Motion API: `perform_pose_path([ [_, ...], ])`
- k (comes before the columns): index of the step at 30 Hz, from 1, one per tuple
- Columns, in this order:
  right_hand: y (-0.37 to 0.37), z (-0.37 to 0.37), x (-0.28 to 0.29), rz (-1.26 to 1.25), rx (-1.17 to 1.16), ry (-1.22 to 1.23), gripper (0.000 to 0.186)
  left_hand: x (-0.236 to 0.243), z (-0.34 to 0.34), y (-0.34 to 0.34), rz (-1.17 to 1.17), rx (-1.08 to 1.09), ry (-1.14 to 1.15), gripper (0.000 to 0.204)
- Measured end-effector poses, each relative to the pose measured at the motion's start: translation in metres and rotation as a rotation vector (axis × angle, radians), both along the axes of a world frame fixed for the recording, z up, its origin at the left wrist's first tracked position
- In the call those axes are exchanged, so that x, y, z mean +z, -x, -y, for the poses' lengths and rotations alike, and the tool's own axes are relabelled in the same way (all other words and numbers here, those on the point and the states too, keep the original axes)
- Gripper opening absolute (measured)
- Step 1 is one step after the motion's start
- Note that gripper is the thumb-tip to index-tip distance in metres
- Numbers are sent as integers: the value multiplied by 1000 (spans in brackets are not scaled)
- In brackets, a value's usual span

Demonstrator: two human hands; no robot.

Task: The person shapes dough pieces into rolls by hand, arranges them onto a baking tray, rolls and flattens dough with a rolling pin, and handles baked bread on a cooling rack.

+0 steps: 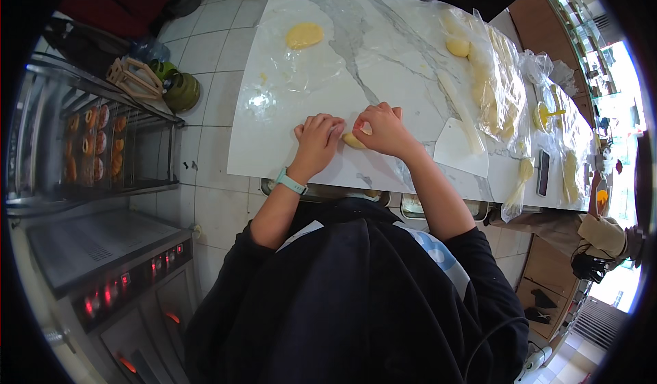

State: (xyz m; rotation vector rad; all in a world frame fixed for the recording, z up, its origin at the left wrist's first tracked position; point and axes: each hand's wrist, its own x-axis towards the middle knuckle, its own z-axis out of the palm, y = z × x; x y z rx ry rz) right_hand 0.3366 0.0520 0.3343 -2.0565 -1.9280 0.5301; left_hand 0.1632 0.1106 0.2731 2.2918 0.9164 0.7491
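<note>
Centrally in the head view, a small, pale-yellow, elongated piece of dough [353, 140] lies on the white, grey-veined marble-look surface [390, 59], near its front edge and between two bare hands. The left forearm rises from below, angled slightly rightward, with a pale mint-green wristwatch [292, 181] at the wrist. The left grip [319, 142] sits palm down, its fingers bent and bunched, the thumb side turned toward the dough's left end; I cannot tell whether it presses on the piece. The right forearm slants up and leftward, the wrist bent inward so that the back of the hand faces up. The right grip [380, 131] is narrow, thumb and forefinger curled toward each other at the dough's right side; whether they are closed on it is hidden.

Beyond the left grip, a flat, rounded yellow dough disc [304, 35] rests well apart from both hands. Right of the right grip lie a flat white plastic scraper [453, 146] and a long, pale rod [460, 112], which partly overlaps it.
</note>
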Motion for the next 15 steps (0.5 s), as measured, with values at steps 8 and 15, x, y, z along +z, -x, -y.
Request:
perform_pose_path([
  [8, 7, -12, -1, -23, 2, 18, 19, 5, 3, 10, -5, -40, 93, 21],
  [15, 0, -15, -7, 45, -23, 139, 23, 7, 6, 8, -32, -29, 59, 17],
])
